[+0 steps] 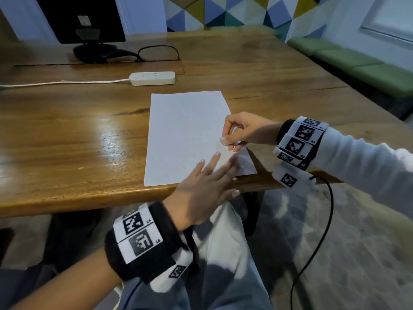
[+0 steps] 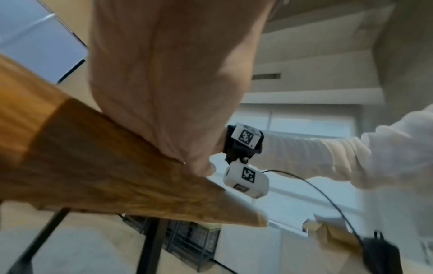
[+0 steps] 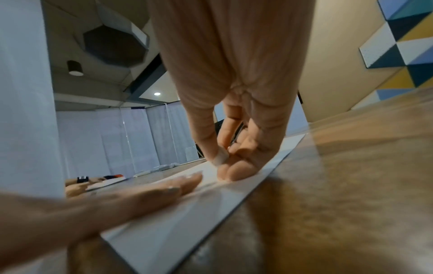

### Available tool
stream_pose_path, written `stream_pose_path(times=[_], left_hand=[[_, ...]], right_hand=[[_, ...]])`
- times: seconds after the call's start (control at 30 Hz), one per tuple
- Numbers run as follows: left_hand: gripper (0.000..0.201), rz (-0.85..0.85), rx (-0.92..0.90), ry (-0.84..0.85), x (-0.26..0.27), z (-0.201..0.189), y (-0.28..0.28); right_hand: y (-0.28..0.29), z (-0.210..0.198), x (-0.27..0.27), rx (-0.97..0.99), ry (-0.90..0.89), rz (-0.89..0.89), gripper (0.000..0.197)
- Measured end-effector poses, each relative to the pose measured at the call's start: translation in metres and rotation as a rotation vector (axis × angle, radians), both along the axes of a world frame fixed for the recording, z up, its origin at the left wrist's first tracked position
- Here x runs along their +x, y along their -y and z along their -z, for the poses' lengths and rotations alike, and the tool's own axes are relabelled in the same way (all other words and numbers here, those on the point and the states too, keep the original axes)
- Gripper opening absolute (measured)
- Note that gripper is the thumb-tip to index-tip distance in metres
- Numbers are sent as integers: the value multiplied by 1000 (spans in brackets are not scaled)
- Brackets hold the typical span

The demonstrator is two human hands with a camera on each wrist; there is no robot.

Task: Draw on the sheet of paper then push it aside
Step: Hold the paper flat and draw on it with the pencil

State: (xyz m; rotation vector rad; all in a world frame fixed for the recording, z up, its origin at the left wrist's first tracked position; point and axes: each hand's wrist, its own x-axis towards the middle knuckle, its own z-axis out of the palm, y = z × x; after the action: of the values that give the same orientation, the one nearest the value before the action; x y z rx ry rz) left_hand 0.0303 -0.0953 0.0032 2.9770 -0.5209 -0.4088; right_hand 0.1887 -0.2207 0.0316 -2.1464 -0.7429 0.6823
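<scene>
A white sheet of paper point(image 1: 185, 135) lies upright on the wooden table point(image 1: 67, 130), its near edge at the table's front edge. My left hand point(image 1: 214, 171) lies flat with straight fingers on the sheet's near right corner. My right hand point(image 1: 230, 142) pinches a small whitish piece point(image 1: 223, 140) between thumb and fingers and holds it down on the sheet's right side, just beyond the left fingertips. What the piece is, I cannot tell. In the right wrist view the right fingertips point(image 3: 225, 172) touch the paper point(image 3: 187, 213), and the left fingers point(image 3: 152, 192) lie flat beside them.
A white power strip point(image 1: 152, 78) with its cord lies behind the sheet. A dark monitor point(image 1: 82, 19) on its stand is at the back left. A green bench point(image 1: 357, 61) runs along the right. A black cable point(image 1: 321, 231) hangs from my right wrist.
</scene>
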Motion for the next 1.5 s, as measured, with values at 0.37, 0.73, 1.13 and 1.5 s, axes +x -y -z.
stream_pose_path(times=[0.37, 0.73, 1.13, 1.5], left_hand=[[83, -263, 136, -102, 43, -23, -43], [85, -143, 313, -377, 70, -27, -40], [85, -143, 356, -395, 66, -36, -34], [71, -126, 477, -324, 56, -50, -16]], right_hand=[[-11, -6, 6, -98, 304, -154, 15], [-32, -7, 11, -187, 402, -363, 4], [-36, -10, 9, -236, 418, -429, 6], [-20, -8, -5, -201, 223, -575, 6]])
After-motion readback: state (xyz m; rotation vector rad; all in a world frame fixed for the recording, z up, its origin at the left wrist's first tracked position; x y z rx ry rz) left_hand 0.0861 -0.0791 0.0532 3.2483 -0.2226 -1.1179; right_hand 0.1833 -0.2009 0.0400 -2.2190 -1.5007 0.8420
